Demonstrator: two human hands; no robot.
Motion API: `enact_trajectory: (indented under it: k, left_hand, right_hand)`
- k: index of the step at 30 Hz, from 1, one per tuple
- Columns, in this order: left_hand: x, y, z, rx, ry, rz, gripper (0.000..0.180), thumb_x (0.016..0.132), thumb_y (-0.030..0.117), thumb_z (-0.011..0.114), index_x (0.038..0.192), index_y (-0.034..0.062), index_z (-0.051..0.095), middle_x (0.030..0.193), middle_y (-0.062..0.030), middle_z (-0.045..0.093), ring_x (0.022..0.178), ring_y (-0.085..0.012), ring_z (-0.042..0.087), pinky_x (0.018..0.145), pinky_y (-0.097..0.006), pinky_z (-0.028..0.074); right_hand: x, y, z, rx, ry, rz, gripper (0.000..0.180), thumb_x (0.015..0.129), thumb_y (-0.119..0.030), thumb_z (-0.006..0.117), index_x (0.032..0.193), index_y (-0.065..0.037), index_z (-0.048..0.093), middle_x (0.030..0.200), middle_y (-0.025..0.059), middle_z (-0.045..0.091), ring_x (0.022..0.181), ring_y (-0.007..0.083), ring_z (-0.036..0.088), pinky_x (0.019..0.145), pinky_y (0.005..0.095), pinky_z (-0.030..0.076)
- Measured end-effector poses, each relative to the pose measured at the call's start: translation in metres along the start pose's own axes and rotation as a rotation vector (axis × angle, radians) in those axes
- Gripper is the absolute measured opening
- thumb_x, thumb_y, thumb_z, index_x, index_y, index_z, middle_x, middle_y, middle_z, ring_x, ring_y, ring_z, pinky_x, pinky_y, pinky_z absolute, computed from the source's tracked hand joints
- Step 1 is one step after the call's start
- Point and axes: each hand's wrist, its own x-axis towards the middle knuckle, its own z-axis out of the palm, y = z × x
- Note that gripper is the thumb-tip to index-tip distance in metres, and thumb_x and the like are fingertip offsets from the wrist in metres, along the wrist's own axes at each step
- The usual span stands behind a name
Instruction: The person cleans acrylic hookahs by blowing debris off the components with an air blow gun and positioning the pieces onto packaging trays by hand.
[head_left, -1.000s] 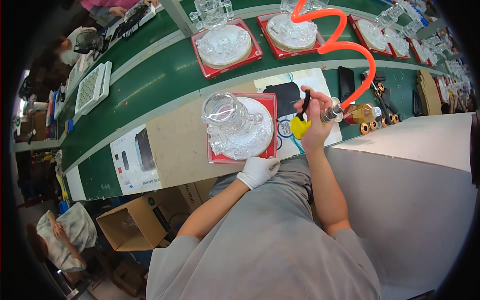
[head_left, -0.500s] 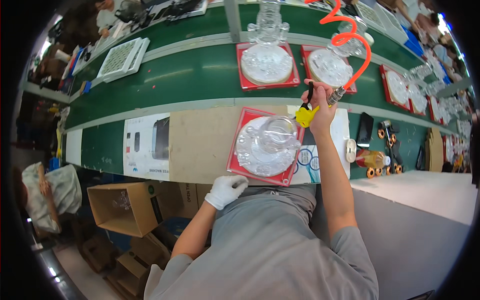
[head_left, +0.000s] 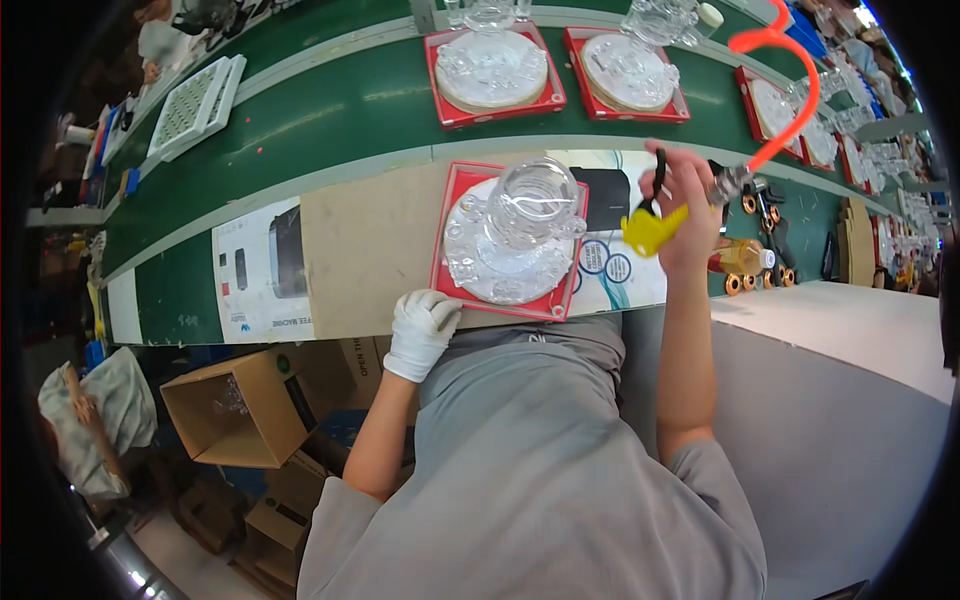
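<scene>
So my spot's a green tabletop (head_left: 182, 290) with a flat tan cardboard sheet (head_left: 365, 245) laid on it, an open brown cardboard box (head_left: 278, 405) below on the left, and a person in a pale top (head_left: 105, 410) further off that side. Right in front of me there's a square red tray (head_left: 461, 182) with a round white disc (head_left: 468, 228) and a clear, wide-mouthed vessel (head_left: 538, 205). My bare right hand (head_left: 690, 215) is wrapped around a yellow air gun (head_left: 650, 232) on a coiled orange hose (head_left: 813, 85), right of the tray and apart from it. Gloved left hand (head_left: 420, 335): fingers curled at the tabletop's front edge, just beside the tray's near-left corner; can't tell if it's gripping anything.
</scene>
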Motion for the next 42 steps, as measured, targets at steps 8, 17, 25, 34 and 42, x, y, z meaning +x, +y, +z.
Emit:
enact_trajectory:
  k: [8,17,25,34,42]
  left_hand:
    - [0.007,0.026,0.021,-0.052,-0.107,0.172,0.015,0.072,0.014,0.072,0.085,0.0155,0.065,0.081,-0.0010,0.058,0.082,-0.0230,0.059,0.074,-0.039,0.047]
    - [0.019,0.043,0.033,-0.071,-0.150,0.260,0.017,0.072,0.012,0.072,0.087,0.0140,0.065,0.082,-0.0018,0.060,0.076,-0.0240,0.059,0.068,-0.038,0.047]
    - [0.047,0.088,0.053,0.015,-0.444,0.279,0.017,0.084,0.021,0.060,0.097,0.0107,0.060,0.084,-0.0069,0.060,0.068,-0.0255,0.064,0.056,-0.038,0.052]
    - [0.056,0.108,0.093,-0.034,-0.546,0.109,0.007,0.085,0.017,0.057,0.088,0.0115,0.059,0.082,-0.0120,0.057,0.071,-0.0309,0.063,0.062,-0.043,0.050]
    - [0.055,0.107,0.102,-0.013,-0.527,0.083,0.008,0.088,0.017,0.053,0.083,0.0113,0.056,0.080,-0.0122,0.056,0.071,-0.0337,0.061,0.058,-0.046,0.049]
  right_hand:
    - [-0.100,0.007,-0.029,0.031,0.053,0.118,0.016,0.095,-0.009,0.050,0.106,0.002,0.054,0.116,0.0254,0.058,0.074,0.0157,0.059,0.068,0.0272,0.045]
    - [-0.133,0.022,-0.037,0.133,0.045,0.064,0.018,0.096,-0.010,0.049,0.109,0.002,0.052,0.118,0.0253,0.058,0.075,0.0159,0.060,0.069,0.0274,0.046]
    - [-0.135,0.006,-0.045,0.083,0.042,0.026,0.021,0.094,-0.011,0.052,0.110,0.002,0.051,0.120,0.0257,0.057,0.077,0.0150,0.059,0.071,0.0269,0.046]
    - [-0.146,0.003,-0.058,0.107,0.105,0.008,0.024,0.093,-0.013,0.055,0.111,0.002,0.052,0.121,0.0269,0.056,0.078,0.0149,0.059,0.072,0.0268,0.046]
    - [-0.148,0.004,-0.067,0.050,0.070,0.017,0.025,0.096,-0.017,0.050,0.114,-0.001,0.048,0.126,0.0289,0.050,0.080,0.0167,0.055,0.075,0.0284,0.046]
